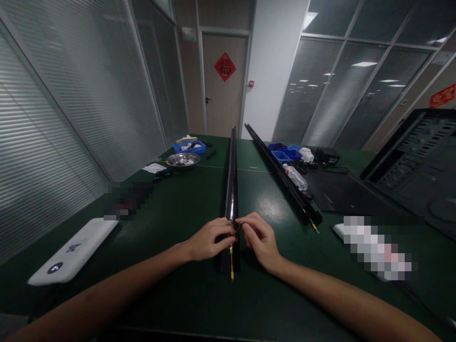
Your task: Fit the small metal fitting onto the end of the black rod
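Observation:
A long black rail (232,190) runs away from me across the green table. Near its close end, my left hand (213,239) rests over it with the fingers drawn together around something small. From this end a yellow wire (232,263) with a metal tip extends towards me. Just right of the rail, my right hand (260,237) pinches a small, dark, curved piece (239,228) between thumb and forefinger, close to the left fingertips. What lies under the left fingers is hidden.
A second black rail (281,178) lies to the right, with a green-yellow wire. Beyond are blue bins (281,156), a plastic bottle (295,177) and a large black panel (420,171). At left are a metal bowl (183,160) and a white device (74,251).

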Demonstrator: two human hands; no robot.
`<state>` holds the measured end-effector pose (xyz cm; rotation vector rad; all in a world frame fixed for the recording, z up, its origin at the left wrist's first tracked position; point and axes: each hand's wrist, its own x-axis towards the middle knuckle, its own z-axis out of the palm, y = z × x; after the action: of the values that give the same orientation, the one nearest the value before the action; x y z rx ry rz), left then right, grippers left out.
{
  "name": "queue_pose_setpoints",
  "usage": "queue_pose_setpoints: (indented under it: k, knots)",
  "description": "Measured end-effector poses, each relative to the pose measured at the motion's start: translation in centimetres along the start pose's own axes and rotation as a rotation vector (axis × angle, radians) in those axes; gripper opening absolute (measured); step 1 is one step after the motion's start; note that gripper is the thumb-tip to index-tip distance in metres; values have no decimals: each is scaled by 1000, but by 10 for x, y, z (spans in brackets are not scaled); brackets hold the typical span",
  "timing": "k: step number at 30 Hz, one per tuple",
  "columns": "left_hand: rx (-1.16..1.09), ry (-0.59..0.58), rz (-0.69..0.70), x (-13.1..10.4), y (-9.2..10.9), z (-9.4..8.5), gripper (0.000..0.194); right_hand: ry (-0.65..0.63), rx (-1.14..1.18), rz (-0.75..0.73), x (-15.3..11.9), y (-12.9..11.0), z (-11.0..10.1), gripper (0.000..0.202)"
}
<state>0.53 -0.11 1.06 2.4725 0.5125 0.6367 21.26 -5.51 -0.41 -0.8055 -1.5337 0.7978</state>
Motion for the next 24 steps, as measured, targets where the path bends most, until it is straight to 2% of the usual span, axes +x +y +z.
queue_pose_setpoints:
  k: [5,12,17,24]
  knots:
    - [-29,30,25,0,2,-1,17,-2,-26,-4,-1,0,-1,25]
    - [-100,162,67,0,4,-1,16,6,-19,-12,-1,3,-1,24]
    - [-150,191,21,2,6,5,19,5,-69,-11,-1,3,-2,25]
    - [-90,177,-49,-1,4,9,17,25,-70,-19,-2,6,-2,24]
